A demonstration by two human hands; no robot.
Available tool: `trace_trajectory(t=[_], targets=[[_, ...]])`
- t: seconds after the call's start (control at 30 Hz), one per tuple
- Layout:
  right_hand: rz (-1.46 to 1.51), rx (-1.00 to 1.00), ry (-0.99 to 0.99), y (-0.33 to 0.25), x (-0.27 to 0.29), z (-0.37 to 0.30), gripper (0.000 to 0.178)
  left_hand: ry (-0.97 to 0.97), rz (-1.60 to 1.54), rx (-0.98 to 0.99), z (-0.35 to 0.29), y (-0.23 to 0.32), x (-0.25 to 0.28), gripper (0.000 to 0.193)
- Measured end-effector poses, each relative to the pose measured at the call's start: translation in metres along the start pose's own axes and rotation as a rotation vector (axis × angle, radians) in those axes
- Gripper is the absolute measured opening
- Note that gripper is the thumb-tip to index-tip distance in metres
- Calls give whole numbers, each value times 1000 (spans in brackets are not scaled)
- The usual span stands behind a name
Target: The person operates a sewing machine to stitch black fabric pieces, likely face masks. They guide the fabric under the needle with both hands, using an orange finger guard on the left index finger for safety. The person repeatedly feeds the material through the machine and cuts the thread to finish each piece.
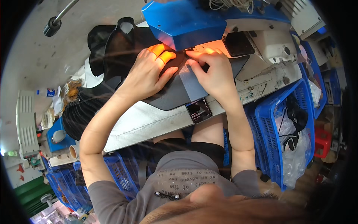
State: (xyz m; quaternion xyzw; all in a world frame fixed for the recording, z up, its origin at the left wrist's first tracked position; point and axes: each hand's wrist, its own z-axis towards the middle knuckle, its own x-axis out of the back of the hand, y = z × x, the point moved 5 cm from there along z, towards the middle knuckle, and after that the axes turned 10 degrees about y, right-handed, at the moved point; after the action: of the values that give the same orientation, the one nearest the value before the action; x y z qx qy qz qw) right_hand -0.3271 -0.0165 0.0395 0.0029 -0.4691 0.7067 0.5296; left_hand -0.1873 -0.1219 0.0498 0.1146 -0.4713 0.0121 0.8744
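Note:
A blue sewing machine head (186,26) stands over the work, its lamp casting orange light on my fingertips. Beneath it lies a smooth black sheet piece (164,98), with a grey strip (192,85) across its right part. My left hand (151,71) rests on the black piece, fingers stretched and thumb apart. From the other side my right hand (214,71) reaches in, its thumb and index finger drawn together near the needle area. Whatever sits between those fingertips is too small and dark to tell. The needle is hidden by the machine head.
More black pieces (125,44) are heaped at the left. A lit phone (198,111) leans at the table's front edge, and a dark flat device (238,44) lies right of the machine. Blue crates (265,123) stand at the right; a bent metal rod (63,14) hangs upper left.

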Motion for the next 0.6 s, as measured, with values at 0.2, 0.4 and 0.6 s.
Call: trace_trajectory(t=[0.2, 0.4, 0.6], targets=[[150, -25, 129, 13, 25, -13, 10, -193, 231, -124, 3, 1, 17, 38], [112, 120, 176, 15, 29, -22, 11, -169, 266, -138, 2, 3, 16, 40], [107, 153, 193, 15, 32, -23, 10, -219, 335, -107, 2, 8, 10, 39]])
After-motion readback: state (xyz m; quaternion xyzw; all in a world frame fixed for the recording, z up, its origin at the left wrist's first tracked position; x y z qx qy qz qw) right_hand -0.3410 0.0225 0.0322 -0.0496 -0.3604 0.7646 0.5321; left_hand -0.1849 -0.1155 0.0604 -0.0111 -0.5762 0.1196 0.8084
